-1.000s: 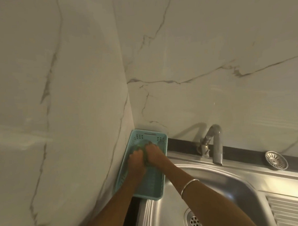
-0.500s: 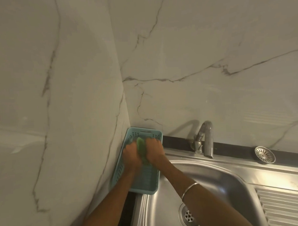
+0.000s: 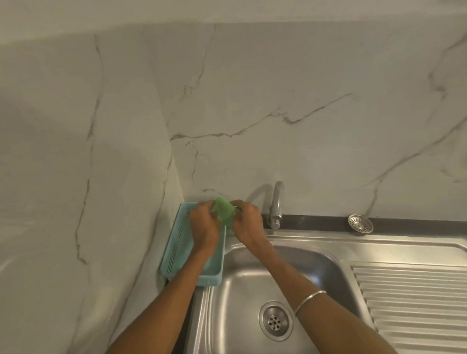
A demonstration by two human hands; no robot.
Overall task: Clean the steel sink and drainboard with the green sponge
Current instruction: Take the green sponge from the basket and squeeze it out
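Observation:
The green sponge (image 3: 223,210) is held up between both my hands, above the far end of a light blue plastic basket (image 3: 176,250) in the wall corner. My left hand (image 3: 204,226) grips its left side and my right hand (image 3: 247,225) grips its right side. The steel sink (image 3: 245,286) lies below my arms, its drain (image 3: 275,321) near the bottom. The ribbed drainboard (image 3: 422,302) runs off to the right.
A steel tap (image 3: 276,204) stands just right of my right hand at the sink's back edge. A loose round strainer (image 3: 360,223) sits on the dark ledge behind the drainboard. Marble walls close in at the left and back.
Both hands have lifted the sponge out of the basket, and it now shows more between them. The view has tilted down and right, showing more sink and drainboard.

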